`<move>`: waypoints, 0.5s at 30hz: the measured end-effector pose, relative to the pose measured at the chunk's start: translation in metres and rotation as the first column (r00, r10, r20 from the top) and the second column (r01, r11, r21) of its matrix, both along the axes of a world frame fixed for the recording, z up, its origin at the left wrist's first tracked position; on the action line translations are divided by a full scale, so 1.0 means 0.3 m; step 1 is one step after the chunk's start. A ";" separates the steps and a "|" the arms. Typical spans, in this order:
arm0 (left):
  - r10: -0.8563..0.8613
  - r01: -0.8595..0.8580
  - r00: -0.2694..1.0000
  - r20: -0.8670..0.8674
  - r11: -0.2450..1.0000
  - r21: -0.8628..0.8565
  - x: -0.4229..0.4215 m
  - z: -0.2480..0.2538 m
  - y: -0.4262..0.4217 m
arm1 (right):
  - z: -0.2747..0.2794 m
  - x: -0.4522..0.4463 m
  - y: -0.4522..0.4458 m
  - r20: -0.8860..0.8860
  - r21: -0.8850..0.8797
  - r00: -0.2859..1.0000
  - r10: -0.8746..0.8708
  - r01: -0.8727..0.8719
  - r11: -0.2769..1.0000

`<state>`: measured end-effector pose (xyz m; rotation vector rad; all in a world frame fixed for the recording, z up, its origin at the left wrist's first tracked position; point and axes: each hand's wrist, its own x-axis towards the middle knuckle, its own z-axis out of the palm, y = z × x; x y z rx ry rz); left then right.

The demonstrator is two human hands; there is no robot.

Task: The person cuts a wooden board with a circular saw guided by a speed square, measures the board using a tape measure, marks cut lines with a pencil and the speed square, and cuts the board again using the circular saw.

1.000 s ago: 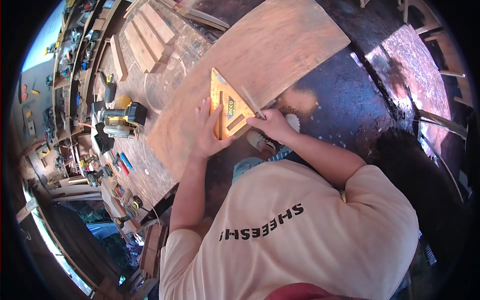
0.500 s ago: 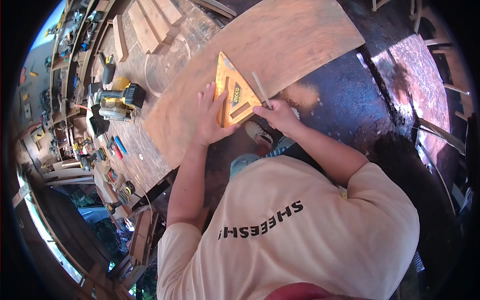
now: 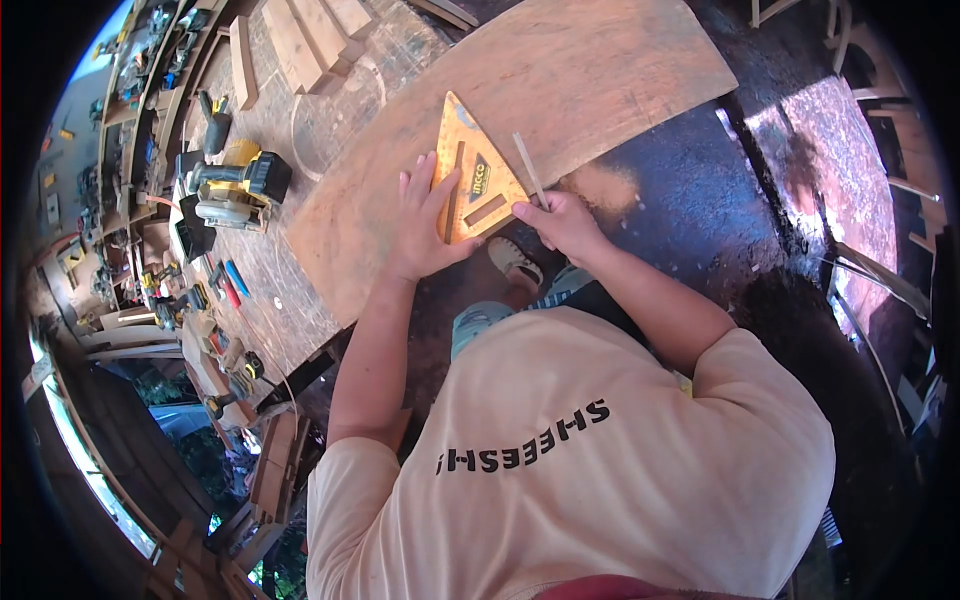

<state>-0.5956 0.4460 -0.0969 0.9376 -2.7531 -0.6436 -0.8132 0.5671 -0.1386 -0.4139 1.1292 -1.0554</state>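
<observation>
Square (image 3: 480, 178): flat on sheet (image 3: 610, 75), by edge
L hand (image 3: 422, 228): spread on sq, prob. vs slip
R hand (image 3: 568, 228): pinching thin stick (image 3: 528, 168), thumb at sq corner, prob. steadying

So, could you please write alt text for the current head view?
The person's left hand rests on a yellow triangle ruler over a wooden board, while the right hand holds a thin stick beside it. A saw and wood strips lie on the workbench at picture left.
</observation>
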 end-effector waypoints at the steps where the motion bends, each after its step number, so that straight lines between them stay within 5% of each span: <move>1: 0.009 -0.009 1.000 0.010 1.000 0.007 -0.003 0.002 0.001 | -0.014 -0.003 0.000 0.000 0.001 1.000 0.002 -0.002 1.000; 8: 0.020 -0.021 0.999 0.031 1.000 0.024 -0.006 0.009 0.007 | 0.006 -0.153 0.051 -0.279 0.024 0.932 0.233 -0.236 0.972; 10: 0.021 -0.021 1.000 0.016 1.000 0.023 -0.002 0.003 0.006 | 0.062 -0.177 0.055 -0.060 -0.227 0.997 0.045 -0.057 0.972; 12: 0.017 -0.017 1.000 -0.001 1.000 0.021 -0.004 0.001 0.007 | 0.086 -0.164 -0.012 0.035 -0.226 0.998 -0.048 0.055 0.973; 14: 0.011 -0.011 1.000 0.019 1.000 0.017 -0.007 0.009 0.006 | 0.131 -0.192 -0.115 -0.494 -0.347 0.865 -0.090 -0.101 0.932; 15: 0.016 -0.016 1.000 0.015 1.000 0.013 -0.007 0.010 0.007 | 0.159 -0.196 -0.171 -0.602 -0.338 0.794 -0.083 -0.160 0.927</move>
